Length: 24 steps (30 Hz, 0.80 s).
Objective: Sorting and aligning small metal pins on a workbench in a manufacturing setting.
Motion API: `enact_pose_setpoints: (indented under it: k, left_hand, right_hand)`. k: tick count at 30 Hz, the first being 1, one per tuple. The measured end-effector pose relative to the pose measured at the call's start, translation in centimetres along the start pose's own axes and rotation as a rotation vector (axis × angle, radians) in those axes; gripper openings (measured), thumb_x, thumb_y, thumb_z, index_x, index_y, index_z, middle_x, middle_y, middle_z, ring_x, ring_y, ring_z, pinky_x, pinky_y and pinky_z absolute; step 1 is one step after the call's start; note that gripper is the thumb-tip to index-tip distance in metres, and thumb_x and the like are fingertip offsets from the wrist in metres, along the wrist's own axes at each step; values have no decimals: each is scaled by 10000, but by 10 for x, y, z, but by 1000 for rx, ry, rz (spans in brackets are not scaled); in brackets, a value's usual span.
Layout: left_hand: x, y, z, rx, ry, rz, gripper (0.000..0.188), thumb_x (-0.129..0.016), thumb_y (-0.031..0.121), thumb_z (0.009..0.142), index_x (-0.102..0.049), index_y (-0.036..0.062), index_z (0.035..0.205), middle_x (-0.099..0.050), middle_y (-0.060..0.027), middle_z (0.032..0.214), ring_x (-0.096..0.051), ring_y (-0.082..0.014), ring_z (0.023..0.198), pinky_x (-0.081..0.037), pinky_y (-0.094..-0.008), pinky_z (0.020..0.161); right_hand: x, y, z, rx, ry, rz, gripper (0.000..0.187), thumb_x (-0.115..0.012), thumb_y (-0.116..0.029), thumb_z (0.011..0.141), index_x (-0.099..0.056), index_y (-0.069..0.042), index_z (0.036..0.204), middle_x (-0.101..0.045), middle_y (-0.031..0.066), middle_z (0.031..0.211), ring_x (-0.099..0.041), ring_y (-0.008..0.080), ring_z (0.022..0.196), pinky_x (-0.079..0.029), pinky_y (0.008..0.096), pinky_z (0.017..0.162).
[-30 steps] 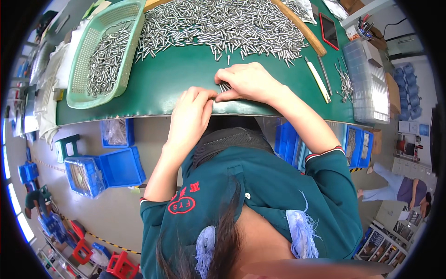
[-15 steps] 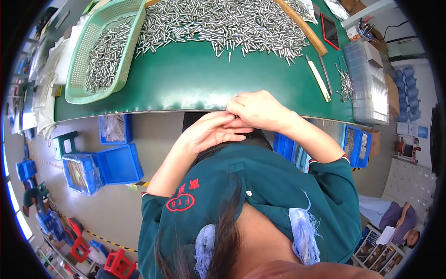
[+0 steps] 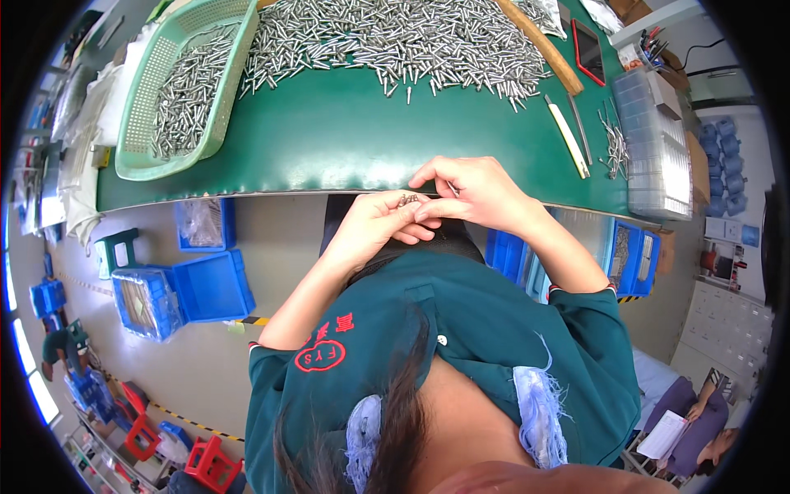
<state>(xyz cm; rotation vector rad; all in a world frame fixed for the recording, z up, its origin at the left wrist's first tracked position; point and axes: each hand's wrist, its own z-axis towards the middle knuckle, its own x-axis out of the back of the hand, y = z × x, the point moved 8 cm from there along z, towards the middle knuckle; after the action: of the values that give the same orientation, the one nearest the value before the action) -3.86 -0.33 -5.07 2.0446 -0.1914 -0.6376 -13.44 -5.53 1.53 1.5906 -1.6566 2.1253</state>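
At the near edge of the green table (image 3: pixel 329 123), my two hands almost touch. My left hand (image 3: pixel 374 226) is closed around a few small metal pins (image 3: pixel 409 200), whose ends show above its fingers. Between the curled fingers of my right hand (image 3: pixel 485 193) a thin metal pin (image 3: pixel 453 189) shows; its thumb reaches to the left hand's fingertips. Beyond the hands lies a wide heap of silvery metal pins (image 3: pixel 395 41), some scattered along its near side. A pale green perforated basket (image 3: pixel 132 156) at the left holds more of them.
Right of the heap lie a wooden strip (image 3: pixel 543 45), a white-handled knife (image 3: pixel 568 136), a thin metal rod (image 3: pixel 579 128) and a red-edged phone (image 3: pixel 587 53). Clear plastic boxes (image 3: pixel 650 148) stand at the right edge. Blue crates (image 3: pixel 214 288) are on the floor. A person (image 3: pixel 695 420) holds papers at lower right.
My hands have turned and drawn slightly apart, with the left fingers curling. Metal pins now show in both hands. At lower right, the other person has shifted with the papers.
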Motion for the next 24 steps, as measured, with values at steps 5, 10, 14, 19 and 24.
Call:
enact_pose_setpoints:
  k: [5,10,14,19,24]
  left_hand:
    - [4,11,-4,-91,62,46,269,-504,166,938,-584,-28,1106,-657,-100,936,-656,-152,845,-523,-236,726]
    - [3,16,-5,-86,73,26,262,-515,162,933,-597,-35,1085,-662,-98,927,-656,-148,844,-524,-235,728]
    - [3,21,-6,-81,99,38,251,-529,165,926,-613,-32,1058,-670,-107,932,-656,-146,838,-525,-240,724]
    - [5,20,-6,-68,91,50,258,-541,178,920,-614,-35,1045,-674,-116,938,-659,-149,828,-525,-242,718]
    - [6,19,-6,-28,96,-13,274,-549,195,915,-612,-47,1026,-674,-122,936,-660,-153,823,-525,-245,716]
  right_hand:
    - [0,-7,-3,67,36,139,280,-738,-227,746,-639,-98,974,-520,-19,594,-475,66,529,-370,234,484]
    - [2,-4,-3,13,16,218,252,-730,-193,759,-641,-89,971,-516,-23,592,-457,47,538,-355,225,484]
    - [1,3,-2,-31,18,238,195,-702,-185,794,-635,-77,943,-531,-18,604,-465,50,548,-363,227,496]
    - [-2,7,-1,-39,25,236,136,-625,-181,865,-626,-56,918,-595,6,672,-528,74,599,-417,235,541]
    - [-4,17,2,-90,50,291,145,-552,-163,911,-613,-32,916,-652,36,776,-594,105,680,-481,255,646]
